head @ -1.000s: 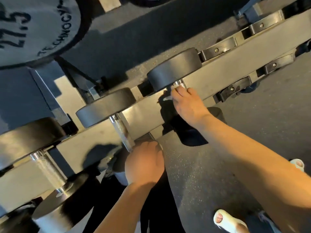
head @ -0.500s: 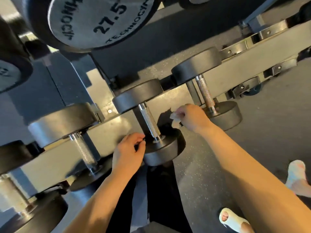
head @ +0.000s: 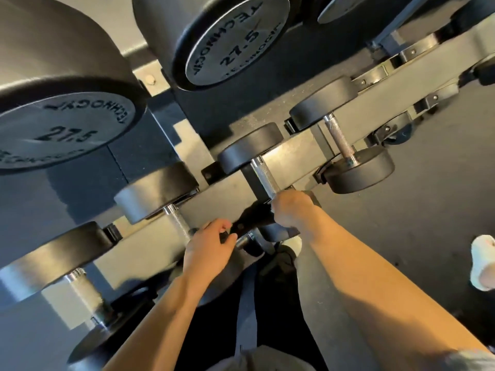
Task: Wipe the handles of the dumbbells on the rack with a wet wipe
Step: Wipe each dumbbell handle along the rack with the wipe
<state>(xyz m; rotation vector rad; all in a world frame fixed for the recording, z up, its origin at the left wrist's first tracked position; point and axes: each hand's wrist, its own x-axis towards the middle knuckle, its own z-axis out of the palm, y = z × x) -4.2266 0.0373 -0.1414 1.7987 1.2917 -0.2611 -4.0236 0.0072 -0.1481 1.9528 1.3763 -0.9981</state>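
The right hand (head: 290, 211) is curled in a fist round the near end of the second handle (head: 263, 179) from the right on the lower rail of the rack (head: 292, 153), arm reaching in from the lower right. A sliver of white wet wipe (head: 272, 210) shows at the edge of that fist. The left hand (head: 207, 246) lies just left of it, fingers bent over the near end of the adjoining handle (head: 179, 220); whether it truly grips cannot be told. Four dumbbells sit on the lower rail, handles bare metal. Above hang two large heads (head: 233, 41) marked 27.5. A white shoe (head: 483, 266) shows at the right edge.
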